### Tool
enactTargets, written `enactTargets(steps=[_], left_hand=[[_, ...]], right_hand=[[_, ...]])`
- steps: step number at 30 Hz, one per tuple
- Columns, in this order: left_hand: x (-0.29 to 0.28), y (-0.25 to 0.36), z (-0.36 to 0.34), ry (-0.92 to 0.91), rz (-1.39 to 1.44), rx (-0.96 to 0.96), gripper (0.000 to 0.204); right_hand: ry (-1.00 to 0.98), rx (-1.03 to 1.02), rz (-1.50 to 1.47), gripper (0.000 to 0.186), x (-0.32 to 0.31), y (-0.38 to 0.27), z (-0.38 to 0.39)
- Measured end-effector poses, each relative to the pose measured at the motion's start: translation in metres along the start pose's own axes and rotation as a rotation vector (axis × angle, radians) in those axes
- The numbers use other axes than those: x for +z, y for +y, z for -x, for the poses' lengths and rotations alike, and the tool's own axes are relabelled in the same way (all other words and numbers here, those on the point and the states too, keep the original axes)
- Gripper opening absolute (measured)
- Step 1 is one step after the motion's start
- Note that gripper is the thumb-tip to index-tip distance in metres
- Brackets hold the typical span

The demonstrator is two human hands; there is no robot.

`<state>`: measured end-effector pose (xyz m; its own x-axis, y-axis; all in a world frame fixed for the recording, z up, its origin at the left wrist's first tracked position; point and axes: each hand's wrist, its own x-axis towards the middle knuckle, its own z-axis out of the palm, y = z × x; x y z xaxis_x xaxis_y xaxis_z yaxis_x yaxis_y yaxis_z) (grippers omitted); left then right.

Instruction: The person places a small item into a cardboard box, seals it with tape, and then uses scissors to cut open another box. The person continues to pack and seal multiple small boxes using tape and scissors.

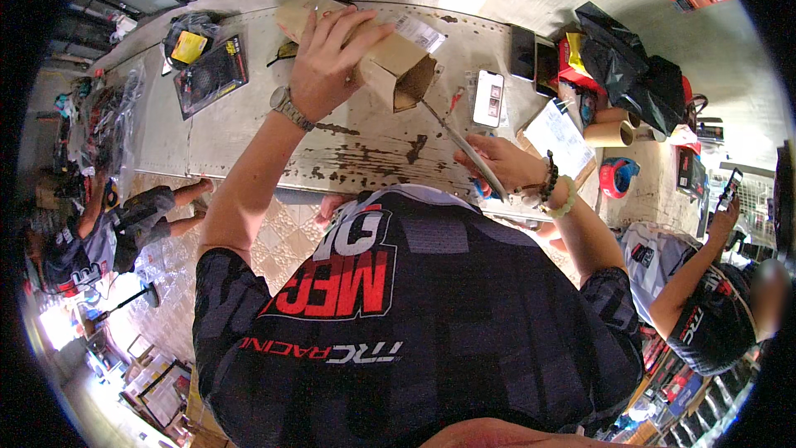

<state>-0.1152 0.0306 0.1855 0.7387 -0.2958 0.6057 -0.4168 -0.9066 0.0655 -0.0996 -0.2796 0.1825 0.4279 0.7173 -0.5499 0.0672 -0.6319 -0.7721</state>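
A long brown cardboard box [385,58] lies slanted on the worn worktable [274,129]; its near right end is open and the inside is dark. Across its top, my left hand [336,54] is spread with the fingers hooked over the far side, gripping it. A watch is on that wrist. A long, narrow greyish strip [464,148] runs from the box's open end down to my right hand [506,162], which is closed around its lower part. What the strip is made of I cannot tell. Whether its upper end sits inside the box or against the rim is unclear.
A phone [488,99] with a lit screen lies right of the box. Beyond it are a clipboard with paper [562,134], a black plastic bag [626,66], cardboard tubes [609,133] and a blue-and-red tape roll [618,177]. Flat black packaging [211,76] lies left. People are at both sides.
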Motion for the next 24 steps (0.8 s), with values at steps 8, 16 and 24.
enactTargets(steps=[8,16,24], left_hand=[[-0.002,-0.001,-0.002,0.013,0.070,0.008,0.075],[-0.008,-0.011,-0.003,0.045,-0.022,-0.021,0.087],[-0.012,-0.006,-0.004,0.031,-0.013,0.000,0.086]], right_hand=[[0.076,-0.080,0.165,0.056,-0.009,-0.006,0.005],[-0.025,0.015,0.153,0.064,-0.014,-0.016,0.020],[-0.004,-0.023,0.219,0.064,-0.018,-0.022,0.009]])
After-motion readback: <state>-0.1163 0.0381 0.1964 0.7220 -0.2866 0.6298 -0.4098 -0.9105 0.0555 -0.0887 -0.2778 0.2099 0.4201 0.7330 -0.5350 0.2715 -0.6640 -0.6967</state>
